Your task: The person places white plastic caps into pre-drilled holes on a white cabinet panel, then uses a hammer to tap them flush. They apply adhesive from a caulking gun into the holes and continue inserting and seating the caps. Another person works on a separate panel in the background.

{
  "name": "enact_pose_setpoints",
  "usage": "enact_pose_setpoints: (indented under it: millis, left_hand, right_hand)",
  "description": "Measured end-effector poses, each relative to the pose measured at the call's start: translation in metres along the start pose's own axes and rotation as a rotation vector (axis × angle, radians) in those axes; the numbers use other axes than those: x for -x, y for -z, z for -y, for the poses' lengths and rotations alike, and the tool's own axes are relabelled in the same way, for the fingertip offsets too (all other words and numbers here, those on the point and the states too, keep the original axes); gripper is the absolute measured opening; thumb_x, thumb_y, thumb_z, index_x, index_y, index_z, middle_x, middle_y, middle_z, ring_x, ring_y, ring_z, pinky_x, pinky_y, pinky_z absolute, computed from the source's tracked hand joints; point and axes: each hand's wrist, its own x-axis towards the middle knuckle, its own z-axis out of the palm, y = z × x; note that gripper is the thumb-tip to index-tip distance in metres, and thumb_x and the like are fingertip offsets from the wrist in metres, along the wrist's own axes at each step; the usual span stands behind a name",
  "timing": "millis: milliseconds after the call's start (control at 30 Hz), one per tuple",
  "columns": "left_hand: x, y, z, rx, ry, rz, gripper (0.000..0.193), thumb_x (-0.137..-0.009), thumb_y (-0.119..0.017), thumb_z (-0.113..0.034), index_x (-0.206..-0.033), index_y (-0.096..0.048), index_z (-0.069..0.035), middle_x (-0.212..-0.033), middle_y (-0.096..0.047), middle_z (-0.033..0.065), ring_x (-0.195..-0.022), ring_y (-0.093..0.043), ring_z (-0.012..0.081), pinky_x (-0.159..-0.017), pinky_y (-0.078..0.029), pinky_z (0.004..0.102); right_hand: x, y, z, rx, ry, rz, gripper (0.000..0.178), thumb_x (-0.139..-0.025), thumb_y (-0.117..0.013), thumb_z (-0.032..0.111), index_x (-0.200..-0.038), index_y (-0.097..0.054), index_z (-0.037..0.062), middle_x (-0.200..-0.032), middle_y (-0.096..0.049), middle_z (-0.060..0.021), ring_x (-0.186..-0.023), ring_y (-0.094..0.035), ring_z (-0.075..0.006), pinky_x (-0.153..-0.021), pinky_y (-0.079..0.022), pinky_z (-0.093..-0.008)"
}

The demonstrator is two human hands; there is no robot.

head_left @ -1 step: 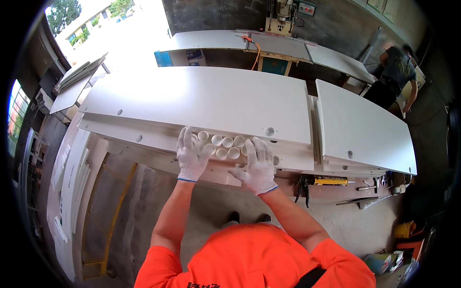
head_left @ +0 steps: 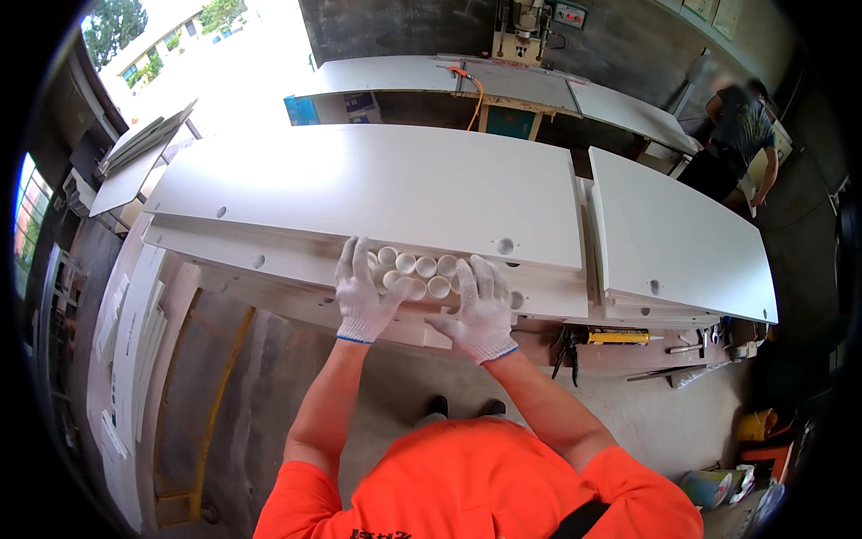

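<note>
Several short white round tubes [head_left: 426,267] stand on end in a tight cluster on a lower white panel [head_left: 296,256], near its front edge. Their open rims face up. My left hand [head_left: 364,292], in a white knit glove, rests against the cluster's left side with its fingers stretched out. At the right side my right hand [head_left: 476,310], gloved the same way, lies with fingers extended and thumb apart. Between them the tubes are pressed together; the hands hide some at both ends. Just behind the cluster is the front edge of a large upper white panel [head_left: 377,180] with round holes.
Right of a gap lies another stack of white panels [head_left: 678,234]. Below it are a yellow caulking gun [head_left: 615,337] and a hammer [head_left: 687,348]. A long bench [head_left: 386,76] with a drill press [head_left: 521,36] stands behind; a person [head_left: 741,135] bends at far right.
My left hand has shifted slightly right, and the tubes at the left end of the cluster have moved right a little with it. My right hand has barely moved.
</note>
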Motion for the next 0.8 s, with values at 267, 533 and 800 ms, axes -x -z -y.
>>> enact_pose_setpoints:
  millis: [267, 533, 800]
  left_hand:
    - [-0.015, 0.006, 0.003, 0.064, -0.371, 0.191, 0.12, -0.05, -0.102, -0.059, -0.149, -0.059, -0.006, -0.153, -0.056, 0.0194, -0.14, -0.054, 0.0461, -0.117, -0.048, 0.0598]
    - [-0.03, 0.007, 0.012, 0.066, -0.611, 0.256, 0.085, -0.066, -0.093, -0.044, -0.138, -0.067, -0.007, -0.141, -0.063, 0.0139, -0.128, -0.064, 0.0359, -0.104, -0.053, 0.0536]
    - [-0.027, -0.008, 0.025, 0.045, -0.618, 0.207, 0.072, -0.072, -0.088, -0.038, -0.133, -0.069, -0.006, -0.128, -0.073, 0.014, -0.11, -0.072, 0.0373, -0.094, -0.058, 0.0518]
  right_hand:
    - [-0.013, -0.036, 0.016, 0.149, 0.04, 0.064, 0.108, -0.065, -0.098, 0.041, -0.158, -0.053, 0.0099, -0.157, -0.053, -0.0196, -0.145, -0.051, -0.0425, -0.119, -0.042, -0.0602]
    - [-0.025, -0.037, 0.018, 0.161, 0.155, 0.082, 0.081, -0.071, -0.089, 0.032, -0.145, -0.065, 0.0077, -0.15, -0.06, -0.0152, -0.139, -0.057, -0.0366, -0.11, -0.048, -0.0569]
    - [-0.041, -0.039, 0.014, 0.211, 0.269, 0.094, 0.062, -0.076, -0.08, 0.026, -0.132, -0.07, 0.0025, -0.141, -0.067, -0.0171, -0.124, -0.066, -0.0366, -0.097, -0.055, -0.0523]
